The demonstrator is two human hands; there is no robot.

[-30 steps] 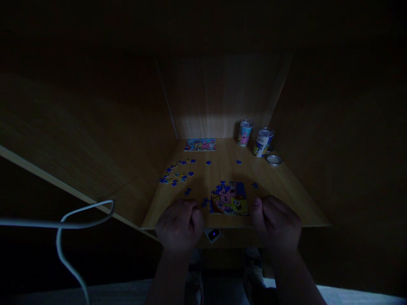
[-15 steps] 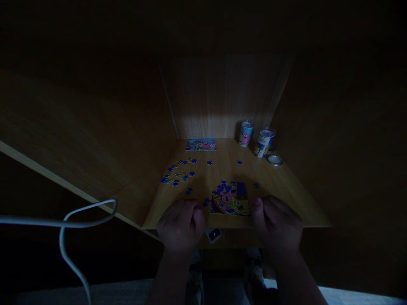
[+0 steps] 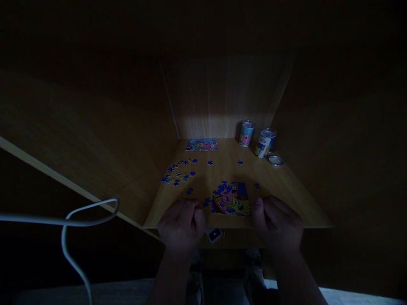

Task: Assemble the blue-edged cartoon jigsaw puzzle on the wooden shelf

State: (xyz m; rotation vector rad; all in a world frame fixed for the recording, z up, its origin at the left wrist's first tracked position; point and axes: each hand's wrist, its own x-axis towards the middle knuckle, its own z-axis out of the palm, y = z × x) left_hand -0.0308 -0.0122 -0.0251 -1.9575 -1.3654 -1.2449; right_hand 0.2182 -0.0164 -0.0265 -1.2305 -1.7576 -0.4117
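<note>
A partly assembled jigsaw puzzle [image 3: 232, 200] with cartoon figures lies near the front edge of the wooden shelf. My left hand [image 3: 182, 223] is closed in a fist at that edge, left of the puzzle, with no object showing in it. Likewise my right hand [image 3: 278, 224] makes a fist just right of the puzzle, thumb uppermost. Loose puzzle pieces [image 3: 185, 178] are scattered to the left, and a single piece [image 3: 240, 162] lies behind the puzzle. Another piece [image 3: 257, 186] sits beyond my right hand.
A cartoon picture card [image 3: 201, 145] lies at the back left. Two printed cans, one pink and blue [image 3: 246, 134] and one white and blue [image 3: 264, 143], stand at the back right near a round lid [image 3: 275, 161]. A white cable [image 3: 76, 266] loops at the left. Wooden walls enclose the shelf.
</note>
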